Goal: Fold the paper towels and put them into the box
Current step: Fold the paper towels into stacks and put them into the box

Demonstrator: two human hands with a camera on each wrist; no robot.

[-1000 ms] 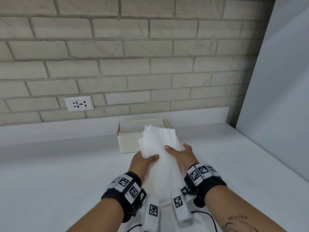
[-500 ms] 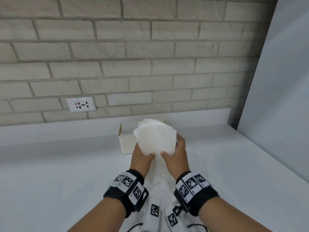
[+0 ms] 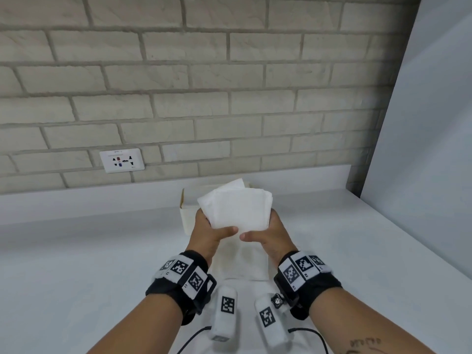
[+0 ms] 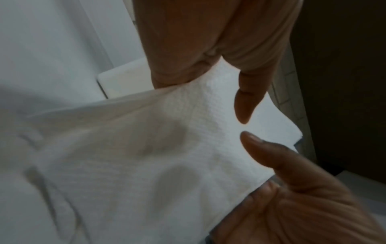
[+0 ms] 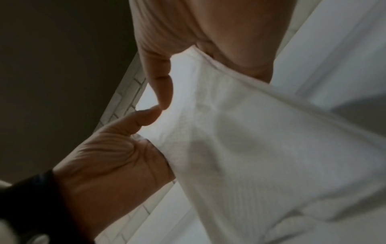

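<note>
Folded stack held over the box, not yet in.
I grip the folded paper towels [image 3: 237, 210] with my left hand [image 3: 208, 233] and right hand [image 3: 270, 235]; placing them into the box [image 3: 187, 218] remains.

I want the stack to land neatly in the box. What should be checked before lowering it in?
1. Left hand grips the folded white paper towels: ok.
2. Right hand grips the other side: ok.
3. Edges aligned: not ok, a corner sticks out at the back.
4. Cream rectangular cardboard box open on top: ok.
5. Room inside the box: cannot tell, the towels hide it.
6. Stack over the box: ok, roughly.
</note>
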